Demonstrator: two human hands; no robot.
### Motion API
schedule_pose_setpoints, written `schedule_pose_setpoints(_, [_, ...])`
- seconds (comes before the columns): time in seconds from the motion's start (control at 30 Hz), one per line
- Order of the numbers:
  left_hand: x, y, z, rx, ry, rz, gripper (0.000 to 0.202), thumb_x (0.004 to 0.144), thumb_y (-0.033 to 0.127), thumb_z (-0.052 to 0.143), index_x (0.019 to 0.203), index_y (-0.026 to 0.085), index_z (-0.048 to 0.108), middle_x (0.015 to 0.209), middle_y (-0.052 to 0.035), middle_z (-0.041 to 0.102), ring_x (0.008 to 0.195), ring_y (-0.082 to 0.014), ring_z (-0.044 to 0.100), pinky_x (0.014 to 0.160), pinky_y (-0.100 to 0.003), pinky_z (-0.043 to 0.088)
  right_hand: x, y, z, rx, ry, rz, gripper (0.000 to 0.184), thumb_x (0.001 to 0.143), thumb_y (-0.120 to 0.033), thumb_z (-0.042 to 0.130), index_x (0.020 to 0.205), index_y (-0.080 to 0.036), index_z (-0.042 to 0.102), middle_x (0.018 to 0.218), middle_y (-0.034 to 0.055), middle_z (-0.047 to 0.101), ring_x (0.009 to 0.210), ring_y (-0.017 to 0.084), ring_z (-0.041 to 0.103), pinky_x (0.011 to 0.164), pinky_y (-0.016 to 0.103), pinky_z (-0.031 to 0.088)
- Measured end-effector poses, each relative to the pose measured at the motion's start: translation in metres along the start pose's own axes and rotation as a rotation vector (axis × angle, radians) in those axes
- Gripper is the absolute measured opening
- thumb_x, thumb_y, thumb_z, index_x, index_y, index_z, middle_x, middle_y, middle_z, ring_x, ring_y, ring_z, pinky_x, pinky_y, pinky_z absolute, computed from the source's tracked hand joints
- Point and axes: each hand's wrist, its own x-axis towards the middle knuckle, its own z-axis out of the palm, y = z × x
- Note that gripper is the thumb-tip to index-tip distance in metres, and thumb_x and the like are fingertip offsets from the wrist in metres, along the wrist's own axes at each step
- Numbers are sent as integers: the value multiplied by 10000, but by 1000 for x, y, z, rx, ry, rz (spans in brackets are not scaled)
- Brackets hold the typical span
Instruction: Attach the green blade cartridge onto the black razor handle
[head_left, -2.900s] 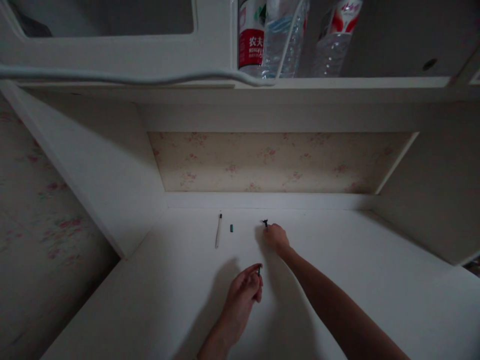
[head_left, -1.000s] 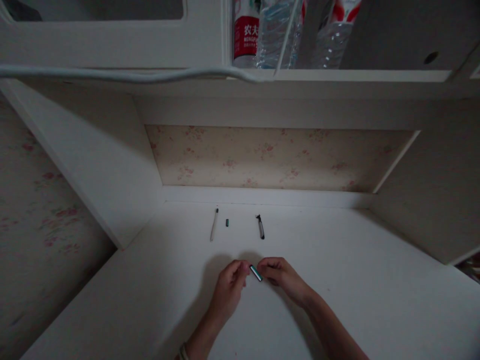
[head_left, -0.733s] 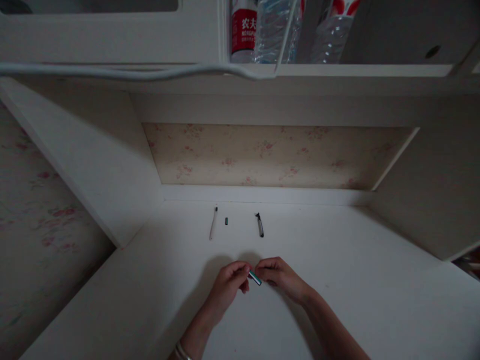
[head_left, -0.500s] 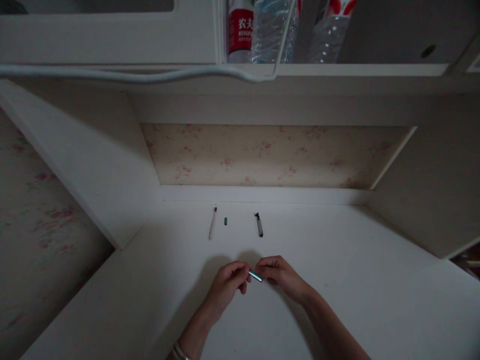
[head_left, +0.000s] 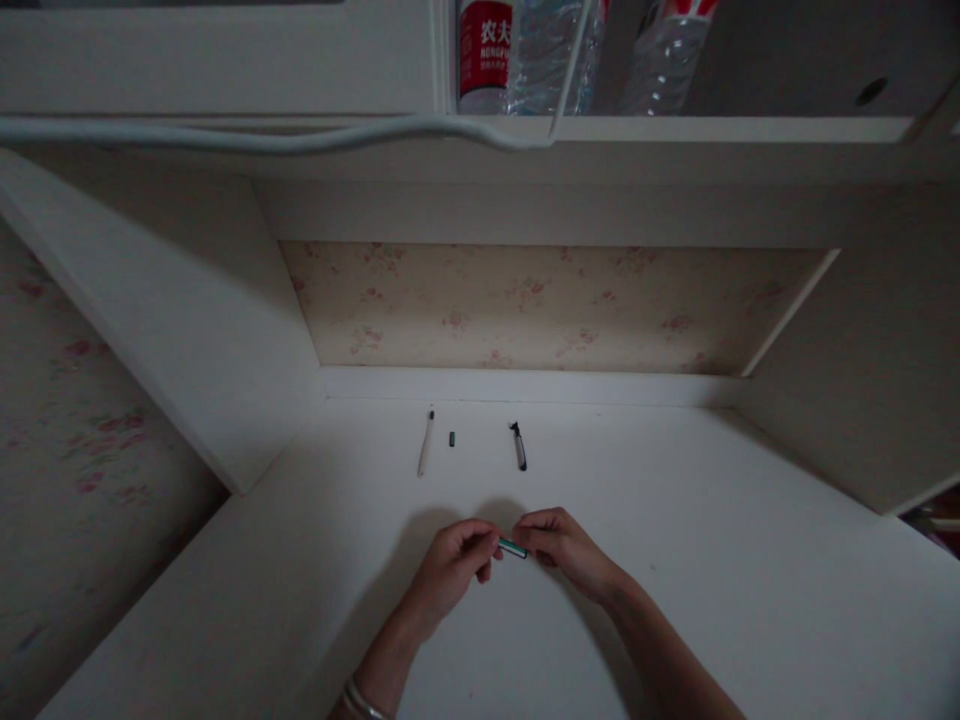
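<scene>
My left hand [head_left: 456,565] pinches a small razor cartridge [head_left: 513,548], dark with a green and a pale stripe, at its left end. At the other end, the bent, closed fingers of my right hand [head_left: 564,545] meet the cartridge. Both hands are held above the white desk. Farther back lies a razor handle [head_left: 520,448], black and grey, with a bare head end. To its left is a second small dark-and-green cartridge [head_left: 452,439]. Left of that lies a toothbrush [head_left: 426,445] with a pale handle and dark bristles.
The white desktop [head_left: 712,520] runs back to a floral wall panel [head_left: 540,305] between side boards. Overhead is a shelf with a red-labelled water bottle [head_left: 485,55] and other clear bottles. A pale cable [head_left: 300,140] runs along the shelf's front edge.
The cartridge has turned slightly between my fingers, and its pale stripe looks less bright. Both hands stay in nearly the same place; the view has shifted a little.
</scene>
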Motion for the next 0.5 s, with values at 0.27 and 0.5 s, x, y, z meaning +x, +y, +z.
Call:
schedule_pose_setpoints(0.27, [1,-2,-2,29,1,32,279,796,376,574,880,119,640,722,-28,586,544,-94,455,502,-212,329,1,1,1,6,3,-5,290,736,-384,614,565,-158,555,493,-62,329,475,82,233,463,248,161])
schedule_pose_setpoints(0.5, [0,-1,-2,19,-22,21,282,793,379,573,865,114,636,705,-31,592,535,-96,451,500,-215,337,3,5,1,22,10,-5,260,731,-371,624,600,-147,605,489,-62,344,476,81,239,464,244,159])
